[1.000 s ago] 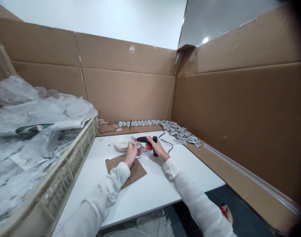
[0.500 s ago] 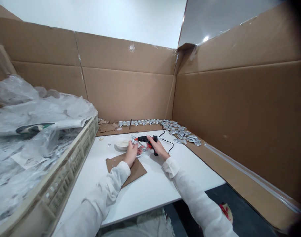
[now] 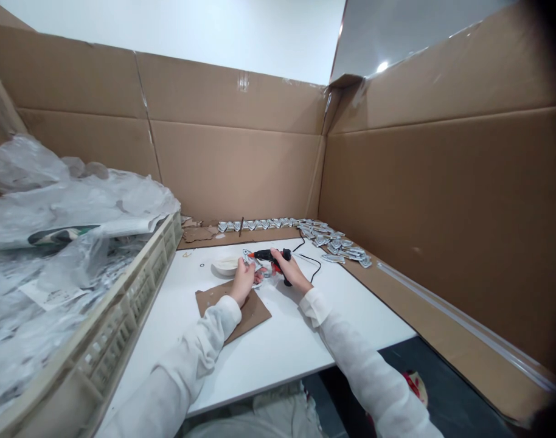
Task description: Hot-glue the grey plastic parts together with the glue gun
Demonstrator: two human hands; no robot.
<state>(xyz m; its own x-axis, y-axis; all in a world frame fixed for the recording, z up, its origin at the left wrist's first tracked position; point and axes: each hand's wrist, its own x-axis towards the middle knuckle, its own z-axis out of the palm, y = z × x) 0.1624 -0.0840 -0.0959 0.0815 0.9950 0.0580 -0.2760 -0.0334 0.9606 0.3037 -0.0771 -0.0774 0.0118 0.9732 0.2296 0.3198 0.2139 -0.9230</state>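
My right hand [image 3: 291, 269] is wrapped round the handle of a black and orange hot glue gun [image 3: 262, 255], its orange nozzle pointing left. Between the fingers of my left hand [image 3: 244, 280] is a small silvery-white piece [image 3: 246, 253], close to the nozzle tip. Whether nozzle and piece touch, I cannot tell. Behind my left hand sits a shallow white bowl [image 3: 224, 266]. Under my left wrist lies a square of brown cardboard [image 3: 255, 313]. Clear plastic and reddish bits [image 3: 265, 277] show below the gun, partly hidden by my hands.
A cream plastic crate [image 3: 136, 298] full of bagged pieces [image 3: 77, 201] stands at the left. Several silvery pieces [image 3: 260, 224] line the back edge, with a pile [image 3: 337, 243] at the back right. A black cord [image 3: 315, 264] runs behind the gun. Cardboard walls [image 3: 236, 164] enclose the white table [image 3: 351, 310].
Both hands keep nearly the same pose, with the glue gun at the small piece. The view has shifted very slightly.
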